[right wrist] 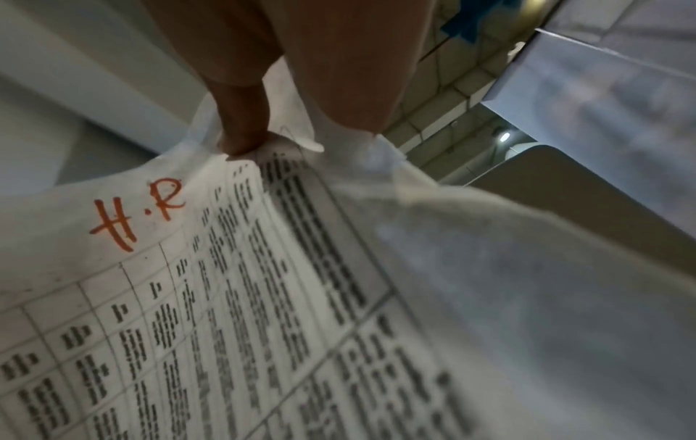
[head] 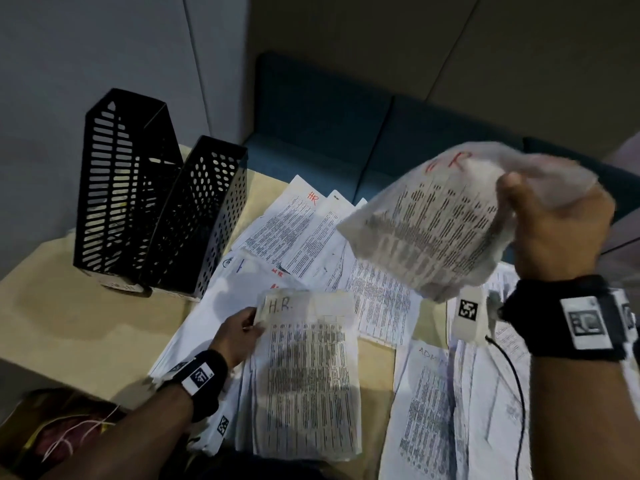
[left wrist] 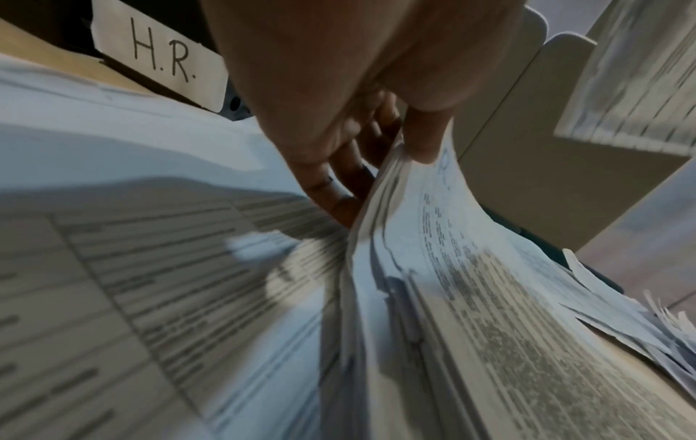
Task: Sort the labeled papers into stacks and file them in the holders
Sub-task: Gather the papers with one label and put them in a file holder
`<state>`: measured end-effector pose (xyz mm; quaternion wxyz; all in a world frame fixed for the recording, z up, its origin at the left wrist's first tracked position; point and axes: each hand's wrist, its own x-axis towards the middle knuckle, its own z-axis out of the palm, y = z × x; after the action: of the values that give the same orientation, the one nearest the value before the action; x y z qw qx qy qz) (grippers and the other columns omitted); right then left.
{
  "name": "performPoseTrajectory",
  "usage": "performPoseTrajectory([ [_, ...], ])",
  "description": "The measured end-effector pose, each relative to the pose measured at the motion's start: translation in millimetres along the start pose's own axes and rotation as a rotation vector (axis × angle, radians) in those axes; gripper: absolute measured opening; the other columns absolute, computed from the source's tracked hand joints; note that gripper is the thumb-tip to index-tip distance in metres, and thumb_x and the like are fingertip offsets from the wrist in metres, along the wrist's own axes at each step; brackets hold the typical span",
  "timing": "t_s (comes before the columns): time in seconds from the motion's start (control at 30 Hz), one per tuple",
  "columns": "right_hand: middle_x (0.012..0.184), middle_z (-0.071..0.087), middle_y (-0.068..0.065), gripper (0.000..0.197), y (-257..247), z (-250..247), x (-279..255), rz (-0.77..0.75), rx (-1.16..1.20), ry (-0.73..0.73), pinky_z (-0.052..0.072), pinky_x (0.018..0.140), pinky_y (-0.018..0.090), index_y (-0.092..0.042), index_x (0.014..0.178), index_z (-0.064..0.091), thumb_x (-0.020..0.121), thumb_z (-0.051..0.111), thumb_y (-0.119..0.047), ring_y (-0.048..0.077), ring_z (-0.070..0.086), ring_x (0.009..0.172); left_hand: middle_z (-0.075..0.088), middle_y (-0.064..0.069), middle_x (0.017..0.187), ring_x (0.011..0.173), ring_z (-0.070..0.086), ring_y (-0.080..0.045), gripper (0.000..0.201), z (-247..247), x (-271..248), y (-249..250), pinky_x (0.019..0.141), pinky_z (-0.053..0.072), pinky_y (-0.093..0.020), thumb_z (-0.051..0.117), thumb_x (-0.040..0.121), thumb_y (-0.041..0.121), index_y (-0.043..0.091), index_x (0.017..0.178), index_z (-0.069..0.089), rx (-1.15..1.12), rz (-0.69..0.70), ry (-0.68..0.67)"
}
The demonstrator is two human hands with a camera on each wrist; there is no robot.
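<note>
My right hand (head: 550,220) holds up a printed sheet marked "H.R" in red (head: 436,220), pinched at its top edge between thumb and fingers (right wrist: 241,140), in the air over the table. Lower left, my left hand (head: 242,332) grips the upper left corner of a stack of sheets headed "H.R." in black (head: 304,372); the left wrist view shows the thumb on top and the fingers (left wrist: 339,184) under the stack edge (left wrist: 433,268). Two black perforated file holders (head: 138,202) stand upright at the table's back left, one with an "H.R." label (left wrist: 158,53).
More printed sheets lie spread over the beige table (head: 69,306), some marked "HR" (head: 287,223), one "ADM" (head: 429,403) at the right. A white tagged device with a black cable (head: 469,313) lies on the papers. A teal sofa (head: 346,133) is behind the table.
</note>
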<state>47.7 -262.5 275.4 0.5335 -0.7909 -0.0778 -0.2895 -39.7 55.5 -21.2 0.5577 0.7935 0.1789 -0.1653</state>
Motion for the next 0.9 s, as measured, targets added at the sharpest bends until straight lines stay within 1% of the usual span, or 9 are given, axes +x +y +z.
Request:
performPoseTrajectory([
  [0.2, 0.085, 0.075, -0.006, 0.014, 48, 22, -8, 0.337, 0.159, -0.031, 0.057, 0.071, 0.025, -0.006, 0.096, 0.07, 0.083, 0.071, -0.007, 0.009, 0.071, 0.079, 0.068, -0.009, 0.112, 0.106, 0.062, -0.028, 0.029, 10, 2, 5, 0.092, 0.048, -0.034, 0.055, 0.095, 0.024, 0.01, 0.12, 0.061, 0.07, -0.025, -0.055],
  [0.3, 0.074, 0.067, -0.001, 0.016, 95, 45, -37, 0.57, -0.102, -0.129, 0.043, 0.047, 0.006, -0.001, 0.093, 0.068, 0.082, 0.072, -0.01, -0.002, 0.062, 0.055, 0.067, -0.018, 0.105, 0.099, 0.062, -0.034, 0.021, 13, 1, 14, 0.078, 0.046, -0.032, 0.051, 0.095, 0.013, 0.002, 0.108, 0.063, 0.066, 0.004, -0.036],
  [0.43, 0.085, 0.07, 0.013, 0.021, 141, 71, -97, 0.859, -0.188, -0.226, 0.044, 0.05, 0.018, -0.002, 0.093, 0.068, 0.08, 0.074, -0.018, 0.018, 0.06, 0.067, 0.073, -0.008, 0.092, 0.088, 0.068, -0.026, 0.018, 15, -4, 22, 0.079, 0.055, -0.038, 0.052, 0.092, 0.001, 0.008, 0.094, 0.069, -0.073, 0.003, -0.044],
  [0.5, 0.089, 0.068, 0.011, 0.024, 153, 82, -126, 0.949, -0.157, -0.239, 0.045, 0.048, 0.018, -0.005, 0.102, 0.065, 0.082, 0.073, -0.016, 0.019, 0.059, 0.068, 0.073, 0.003, 0.081, 0.076, 0.067, -0.018, 0.029, 15, -9, 26, 0.069, 0.054, -0.033, 0.053, 0.088, -0.006, 0.017, 0.09, 0.069, -0.129, -0.009, -0.055],
  [0.63, 0.098, 0.069, 0.009, 0.035, 167, 96, -164, 0.974, -0.127, -0.337, 0.046, 0.051, 0.019, -0.005, 0.11, 0.06, 0.081, 0.073, -0.021, 0.025, 0.066, 0.083, 0.072, -0.012, 0.079, 0.06, 0.064, -0.03, 0.029, 17, -14, 29, 0.044, 0.051, -0.03, 0.047, 0.091, -0.005, 0.013, 0.104, 0.065, -0.232, -0.053, -0.118],
  [0.73, 0.101, 0.068, 0.006, 0.04, 167, 101, -175, 0.978, -0.124, -0.425, 0.048, 0.056, 0.02, -0.009, 0.118, 0.055, 0.083, 0.07, -0.018, 0.016, 0.066, 0.081, 0.075, 0.006, 0.09, 0.097, 0.066, -0.028, 0.026, 19, -16, 33, 0.077, 0.053, -0.034, 0.048, 0.098, 0.029, 0.012, 0.108, 0.065, -0.335, -0.066, -0.105],
  [0.8, 0.101, 0.064, 0.006, 0.041, 164, 103, -178, 0.928, -0.14, -0.489, 0.05, 0.056, 0.021, -0.013, 0.119, 0.053, 0.082, 0.071, -0.02, 0.017, 0.063, 0.08, 0.055, 0.012, 0.126, 0.124, 0.046, -0.01, 0.075, 21, -16, 34, 0.104, 0.035, -0.027, 0.045, 0.081, 0.072, 0.015, 0.129, 0.051, -0.363, -0.007, -0.145],
  [0.83, 0.099, 0.063, 0.004, 0.043, 165, 103, -178, 0.903, -0.154, -0.527, 0.05, 0.055, 0.018, -0.016, 0.118, 0.052, 0.081, 0.072, -0.024, 0.016, 0.061, 0.079, 0.043, 0.011, 0.138, 0.13, 0.037, -0.007, 0.093, 22, -14, 34, 0.11, 0.028, -0.028, 0.048, 0.071, 0.079, 0.017, 0.139, 0.042, -0.295, 0.026, -0.144],
  [0.9, 0.103, 0.061, 0.005, 0.056, 168, 103, -175, 0.857, -0.177, -0.585, 0.052, 0.055, 0.015, -0.017, 0.121, 0.048, 0.075, 0.078, -0.029, 0.017, 0.061, 0.083, 0.05, 0.003, 0.141, 0.129, 0.047, -0.016, 0.079, 27, -9, 32, 0.11, 0.036, -0.038, 0.064, 0.076, 0.062, 0.02, 0.139, 0.043, -0.08, 0.062, -0.106],
])
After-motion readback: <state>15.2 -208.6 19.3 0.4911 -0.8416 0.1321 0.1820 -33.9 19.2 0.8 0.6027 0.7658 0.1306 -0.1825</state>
